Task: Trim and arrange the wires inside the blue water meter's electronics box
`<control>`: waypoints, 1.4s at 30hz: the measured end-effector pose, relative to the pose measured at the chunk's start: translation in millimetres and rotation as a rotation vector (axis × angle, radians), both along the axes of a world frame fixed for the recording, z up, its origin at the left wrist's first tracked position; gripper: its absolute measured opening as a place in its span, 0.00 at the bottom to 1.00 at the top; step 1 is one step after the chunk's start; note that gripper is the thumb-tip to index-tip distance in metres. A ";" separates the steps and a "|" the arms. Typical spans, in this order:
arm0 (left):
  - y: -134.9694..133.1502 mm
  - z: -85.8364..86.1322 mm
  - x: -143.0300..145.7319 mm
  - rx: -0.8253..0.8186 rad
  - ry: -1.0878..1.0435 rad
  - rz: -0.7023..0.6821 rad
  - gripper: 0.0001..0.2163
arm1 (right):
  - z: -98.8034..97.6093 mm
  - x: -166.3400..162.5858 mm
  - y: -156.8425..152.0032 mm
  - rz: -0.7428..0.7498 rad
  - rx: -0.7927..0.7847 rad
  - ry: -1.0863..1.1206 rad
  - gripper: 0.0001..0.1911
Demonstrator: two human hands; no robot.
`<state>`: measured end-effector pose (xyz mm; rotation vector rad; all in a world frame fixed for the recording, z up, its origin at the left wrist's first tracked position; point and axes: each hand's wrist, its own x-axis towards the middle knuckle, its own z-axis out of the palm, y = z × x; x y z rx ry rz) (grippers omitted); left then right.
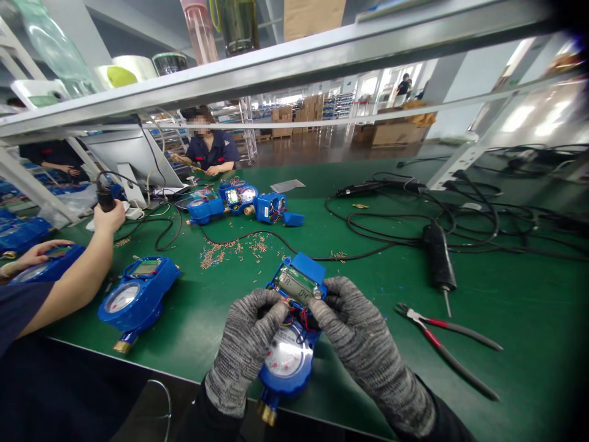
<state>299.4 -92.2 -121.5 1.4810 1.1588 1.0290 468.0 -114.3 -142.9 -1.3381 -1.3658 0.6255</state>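
While both gloved hands are on it, the meter [288, 362] lies between them near the front edge of the bench [529, 294]. Long axis: roughly fore-and-aft, brass end [267, 412] toward the wearer, display [297, 286] on the far side, leaning slightly right. Flap [307, 267] raised beyond the display; loose wires [301, 316] exposed between display and dial.

Left hand [248, 341]: thumb and fingers drawn together at the display's near left corner, on the meter; whether a wire is pinched too, cannot tell. Right hand [356, 331]: thumb on the display's near right corner, fingers round that side. Neither is clearly nearer; the meter is flanked evenly.

Surface: green, smooth. Second meter [138, 294] to the left, apart from the left hand. Small brass bits [230, 248] scattered beyond. Right of the right hand: cutters [432, 339], handles spread; past them a screwdriver [439, 255] and black cables [343, 258]. Further meters [242, 196] at the back.

Room: co-worker's hand [109, 216] at left grips a black tool [105, 197]; monitor [131, 156] behind. Shelf [276, 61] overhead. Across the bench, a seated person [209, 147]; boxes [313, 113] further off.
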 end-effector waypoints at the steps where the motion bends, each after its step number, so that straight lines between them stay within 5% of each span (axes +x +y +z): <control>1: 0.2 1.0 0.8 -0.008 -0.005 0.002 0.09 | 0.0 -1.0 0.1 -0.004 0.002 -0.002 0.10; 14: -5.6 -16.1 8.6 0.143 0.245 0.275 0.12 | -8.2 -0.2 -3.4 -0.078 0.079 -0.209 0.11; 21: -0.1 -11.4 1.5 0.043 0.084 0.151 0.12 | -3.2 -2.9 -1.7 -0.079 0.043 -0.165 0.10; 42: -0.8 -17.5 6.8 0.151 0.172 0.277 0.11 | -2.9 -13.9 -3.7 -0.074 -0.015 -0.081 0.11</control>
